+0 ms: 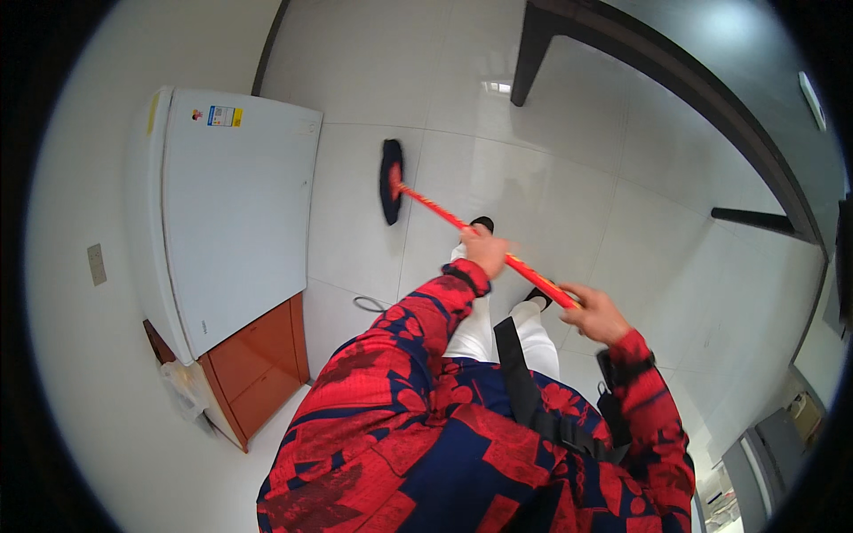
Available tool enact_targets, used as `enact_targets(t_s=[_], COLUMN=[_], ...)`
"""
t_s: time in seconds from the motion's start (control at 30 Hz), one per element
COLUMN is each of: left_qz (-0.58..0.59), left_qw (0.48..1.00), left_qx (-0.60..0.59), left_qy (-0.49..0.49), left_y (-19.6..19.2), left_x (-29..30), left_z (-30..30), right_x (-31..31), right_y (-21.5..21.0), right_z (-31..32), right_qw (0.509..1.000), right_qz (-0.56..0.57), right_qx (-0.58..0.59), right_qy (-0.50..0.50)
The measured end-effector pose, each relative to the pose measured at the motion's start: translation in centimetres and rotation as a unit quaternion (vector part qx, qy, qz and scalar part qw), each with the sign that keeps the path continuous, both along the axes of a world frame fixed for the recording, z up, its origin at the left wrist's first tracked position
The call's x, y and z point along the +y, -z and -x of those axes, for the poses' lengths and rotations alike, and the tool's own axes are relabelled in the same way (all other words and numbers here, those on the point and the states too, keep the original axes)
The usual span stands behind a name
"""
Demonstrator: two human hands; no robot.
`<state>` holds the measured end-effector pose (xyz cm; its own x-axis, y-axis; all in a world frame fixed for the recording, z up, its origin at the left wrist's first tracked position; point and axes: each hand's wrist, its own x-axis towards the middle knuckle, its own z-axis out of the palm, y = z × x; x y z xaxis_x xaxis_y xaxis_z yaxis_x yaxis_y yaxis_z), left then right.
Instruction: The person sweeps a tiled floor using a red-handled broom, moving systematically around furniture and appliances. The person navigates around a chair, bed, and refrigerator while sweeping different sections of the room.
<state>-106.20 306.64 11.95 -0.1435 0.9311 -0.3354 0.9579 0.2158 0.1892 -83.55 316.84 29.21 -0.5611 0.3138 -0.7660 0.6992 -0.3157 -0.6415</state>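
A mop with a red, yellow-flecked handle point(432, 210) slants across the view from upper left to lower right. Its long dark head point(391, 182) lies on the pale tiled floor beside the white fridge. Partway along the handle, my left hand point(485, 252) is closed round it, slightly smeared by motion. My right hand point(595, 313) grips the upper end of the same handle, to the right and nearer my body. Below the handle show my white trousers and dark shoes point(481, 224).
A white fridge point(240, 213) and a reddish-brown cabinet point(259, 360) stand along the left wall. A dark-framed table point(657, 49) curves across the upper right, its legs point(530, 71) on the floor. A thin cable loop point(368, 304) shows near my left sleeve.
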Motion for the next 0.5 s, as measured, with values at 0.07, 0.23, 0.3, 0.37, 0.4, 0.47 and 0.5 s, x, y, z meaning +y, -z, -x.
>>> enact_targets(t_s=[0.07, 0.23, 0.3, 0.37, 0.4, 0.47, 0.5], left_qz=[0.081, 0.131, 0.119, 0.111, 0.103, 0.097, 0.098], left_qw=[0.993, 0.968, 0.966, 0.96, 0.956, 0.954, 0.957], left_qx=[0.021, 0.076, 0.051, 0.03, 0.021, -0.011, -0.033], left_qy=[-0.083, -0.199, -0.223, -0.255, -0.275, -0.282, -0.27], left_y=[0.7, 1.7, 1.6, 1.8, 1.9, 1.7, 1.7], left_x=[-2.0, -5.8, -6.7, -6.2, -5.7, -4.3, -3.5], left_z=[5.7, 18.4, 22.1, 23.6, 24.1, 24.2, 24.3], right_x=[0.7, -0.6, -1.2, -1.3, -1.3, -0.8, -0.4], right_y=[2.0, 5.5, 6.1, 6.5, 6.6, 6.8, 6.9], right_z=[6.1, 20.6, 24.1, 26.1, 26.8, 27.3, 27.3], right_qw=[0.998, 0.98, 0.98, 0.982, 0.982, 0.985, 0.987], right_qz=[0.036, -0.119, -0.11, -0.107, -0.111, -0.093, -0.073], right_qx=[0.004, 0.109, 0.13, 0.115, 0.11, 0.097, 0.09], right_qy=[-0.057, -0.113, -0.107, -0.107, -0.104, -0.104, -0.108])
